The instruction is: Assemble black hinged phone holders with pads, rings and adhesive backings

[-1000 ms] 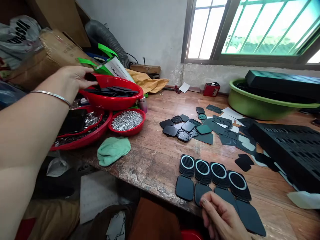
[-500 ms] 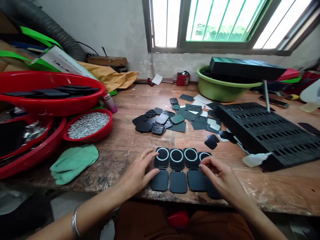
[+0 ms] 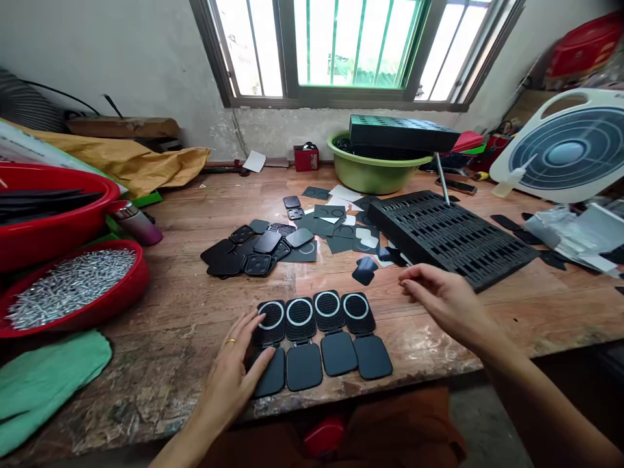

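Currently, four hinged black cases [image 3: 332, 351] are laid open side by side in a row on the worktop [image 3: 185, 344], pale rings shown on their upper leaves. The row's leftmost case is touched by the left hand [image 3: 234, 365], its thumb and fingers spread apart. Past the row's right end, the right hand [image 3: 444, 298] is held with thumb and fingertips together; whether anything is pinched cannot be told. Beyond the row, more black cases [image 3: 267, 242] are heaped, and a slotted black rack [image 3: 451, 234] is set farther right. Left of the row, metal fasteners [image 3: 73, 283] are held in a red bowl [image 3: 139, 283].
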Motion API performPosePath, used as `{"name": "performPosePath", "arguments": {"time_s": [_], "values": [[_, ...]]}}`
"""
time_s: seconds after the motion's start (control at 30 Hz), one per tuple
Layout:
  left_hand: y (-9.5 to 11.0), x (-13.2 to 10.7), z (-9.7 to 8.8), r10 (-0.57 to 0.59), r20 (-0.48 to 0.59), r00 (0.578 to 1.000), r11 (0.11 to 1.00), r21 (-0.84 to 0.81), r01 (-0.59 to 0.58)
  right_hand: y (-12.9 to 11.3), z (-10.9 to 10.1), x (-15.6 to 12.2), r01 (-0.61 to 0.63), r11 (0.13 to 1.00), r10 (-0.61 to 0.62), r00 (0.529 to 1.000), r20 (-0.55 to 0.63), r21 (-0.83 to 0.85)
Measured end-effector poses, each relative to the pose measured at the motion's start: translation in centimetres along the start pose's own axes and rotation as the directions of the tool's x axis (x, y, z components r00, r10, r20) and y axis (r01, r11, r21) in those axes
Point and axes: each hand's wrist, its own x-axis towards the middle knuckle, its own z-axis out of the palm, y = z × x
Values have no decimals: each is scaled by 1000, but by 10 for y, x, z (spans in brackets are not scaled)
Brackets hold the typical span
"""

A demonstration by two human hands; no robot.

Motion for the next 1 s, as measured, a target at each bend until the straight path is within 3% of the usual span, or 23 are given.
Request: {"name": "performPosePath", "arguments": {"time_s": [0.13,0.27,0.43,0.6,0.83,1.0], "values": [[-2,-3,2,4,-52,999,1000,15,-3,28,38,29,15,916,19,997,80,-400],[-4,-5,3,-10,-54,999,1000,1,10,38,66,67,-23,844,77,994,78,-535],[-3,-4,3,-43,-75,996,996,-85,37,36,83,128,-123,744,172,985,12,-656],[-3,-5,0,-95,-65,993,981,-173,83,36,94,168,-165,690,211,977,-23,-705],[1,-6,0,-101,-79,992,974,-210,83,20,87,171,-85,651,233,968,91,-754],[5,-7,-3,-136,-88,987,965,-237,112,22,90,195,15,682,147,977,157,-731]]}}
